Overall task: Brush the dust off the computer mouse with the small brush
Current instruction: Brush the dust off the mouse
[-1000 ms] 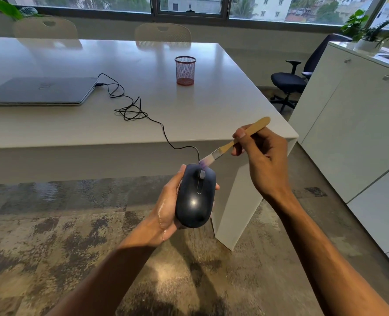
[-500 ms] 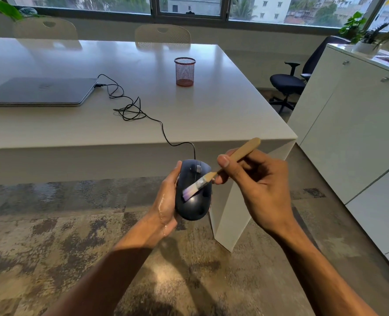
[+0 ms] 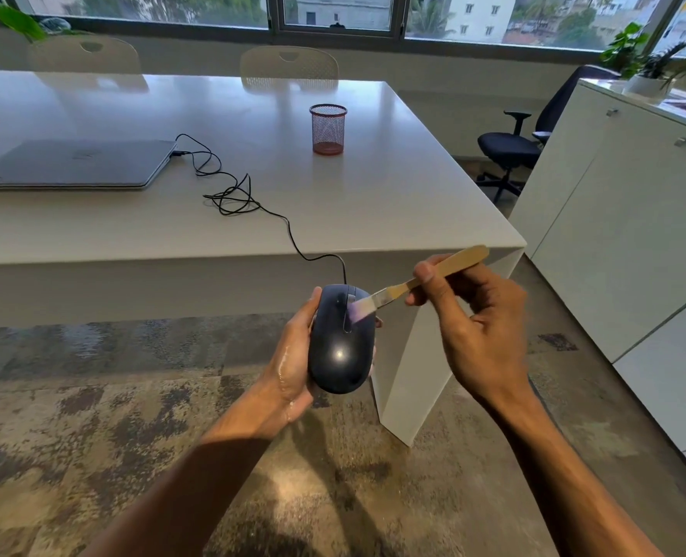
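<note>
- Your left hand is wrapped around the computer mouse, cupping its underside and holding it off the table, buttons up.
- The mouse is dark, glossy and oval, with a bright glare spot near its rear; its black cable runs up onto the table.
- Your right hand pinches the small brush by its pale wooden handle; the bristles touch the mouse beside the scroll wheel.

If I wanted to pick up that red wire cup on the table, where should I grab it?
Grab the red mesh cup around its round middle, coming from the front edge of the table, the side nearest the camera. It stands upright with bare table all around, so fingers can wrap its sides easily. Its open top probably also lets you pinch the rim from above.
</note>
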Action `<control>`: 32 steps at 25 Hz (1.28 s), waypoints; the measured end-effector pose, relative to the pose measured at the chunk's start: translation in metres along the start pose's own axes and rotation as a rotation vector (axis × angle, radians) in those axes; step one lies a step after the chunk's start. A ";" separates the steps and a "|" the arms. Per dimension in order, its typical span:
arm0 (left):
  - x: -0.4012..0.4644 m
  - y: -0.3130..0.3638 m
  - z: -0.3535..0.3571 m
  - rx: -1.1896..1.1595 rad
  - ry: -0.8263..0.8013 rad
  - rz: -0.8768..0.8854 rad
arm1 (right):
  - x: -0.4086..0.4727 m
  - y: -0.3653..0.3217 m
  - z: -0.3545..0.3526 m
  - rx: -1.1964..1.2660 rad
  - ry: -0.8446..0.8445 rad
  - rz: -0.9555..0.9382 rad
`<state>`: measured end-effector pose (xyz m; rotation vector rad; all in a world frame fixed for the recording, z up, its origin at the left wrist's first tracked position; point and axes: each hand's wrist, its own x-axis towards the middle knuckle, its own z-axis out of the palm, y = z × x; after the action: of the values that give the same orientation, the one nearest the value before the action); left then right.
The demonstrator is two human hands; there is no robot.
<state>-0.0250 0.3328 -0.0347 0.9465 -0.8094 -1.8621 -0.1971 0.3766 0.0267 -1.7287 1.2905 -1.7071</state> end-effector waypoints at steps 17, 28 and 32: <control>0.004 -0.004 0.001 -0.128 -0.034 -0.013 | -0.037 0.005 -0.003 0.082 -0.178 -0.095; -0.005 -0.006 0.008 -0.113 -0.166 -0.109 | -0.015 0.011 -0.026 -0.023 0.069 -0.046; -0.005 -0.007 0.011 -0.079 -0.157 -0.090 | -0.010 0.002 -0.021 0.134 0.100 0.070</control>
<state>-0.0358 0.3416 -0.0340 0.8065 -0.7919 -2.0508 -0.2151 0.3907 0.0232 -1.5231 1.2330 -1.8152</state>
